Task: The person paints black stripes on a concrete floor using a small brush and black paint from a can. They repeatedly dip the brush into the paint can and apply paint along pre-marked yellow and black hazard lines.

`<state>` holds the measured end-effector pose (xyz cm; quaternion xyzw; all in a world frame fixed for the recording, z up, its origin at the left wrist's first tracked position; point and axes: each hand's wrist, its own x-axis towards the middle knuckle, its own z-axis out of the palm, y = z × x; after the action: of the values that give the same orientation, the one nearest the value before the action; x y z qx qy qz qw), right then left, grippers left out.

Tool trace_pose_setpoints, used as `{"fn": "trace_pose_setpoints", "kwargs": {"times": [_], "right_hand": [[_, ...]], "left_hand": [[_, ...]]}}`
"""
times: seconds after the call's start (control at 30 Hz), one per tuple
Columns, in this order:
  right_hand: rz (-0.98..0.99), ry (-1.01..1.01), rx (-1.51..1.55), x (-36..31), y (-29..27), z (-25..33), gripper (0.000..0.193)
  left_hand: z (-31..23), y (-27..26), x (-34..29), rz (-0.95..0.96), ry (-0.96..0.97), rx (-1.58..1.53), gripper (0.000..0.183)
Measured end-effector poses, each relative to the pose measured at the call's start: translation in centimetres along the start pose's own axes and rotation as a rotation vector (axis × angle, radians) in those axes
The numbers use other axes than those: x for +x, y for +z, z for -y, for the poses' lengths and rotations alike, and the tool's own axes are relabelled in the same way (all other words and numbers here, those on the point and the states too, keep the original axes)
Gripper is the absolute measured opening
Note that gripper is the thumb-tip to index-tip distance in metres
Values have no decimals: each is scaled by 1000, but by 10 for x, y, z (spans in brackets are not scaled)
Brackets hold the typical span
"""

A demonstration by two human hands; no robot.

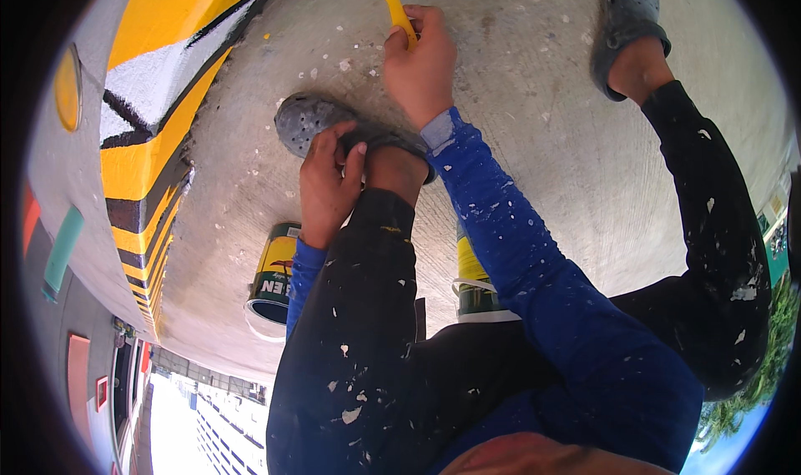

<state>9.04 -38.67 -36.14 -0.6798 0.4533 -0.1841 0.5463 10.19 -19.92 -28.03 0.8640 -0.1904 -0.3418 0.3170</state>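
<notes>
My right hand (421,66) is closed around the yellow handle of a paintbrush (394,6), which points away from me. Its dark head reaches the top edge of the view, over the concrete floor. My left hand (329,187) rests beside my left ankle, fingers loosely bent and thumb apart, with nothing visible in it. Its fingertips are at the grey clog (313,125) on my left foot. Paint specks cover my blue sleeves and black trousers.
Yellow, white and black painted shapes and stripes (150,170) run along the wall at left. A paint can (275,262) stands left of my left leg, and another can (471,266) with a white handle is between my legs. My other clog (632,25) is at far right.
</notes>
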Motion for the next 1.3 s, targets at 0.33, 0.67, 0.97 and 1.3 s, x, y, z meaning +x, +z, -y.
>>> {"fn": "trace_pose_setpoints", "kwargs": {"times": [0.33,0.67,0.97,1.3], "right_hand": [[44,-158,-133,3,18,-20,28],[-41,-139,-165,10,13,-10,25],[-32,-98,-111,5,-2,-8,25],[19,-122,-142,5,-2,-4,24]], "left_hand": [[-2,-1,1,11,-13,21,31],[-2,-1,2,15,-2,28,32],[-1,0,2,10,-5,23,32],[1,0,3,14,-3,32,33]]}}
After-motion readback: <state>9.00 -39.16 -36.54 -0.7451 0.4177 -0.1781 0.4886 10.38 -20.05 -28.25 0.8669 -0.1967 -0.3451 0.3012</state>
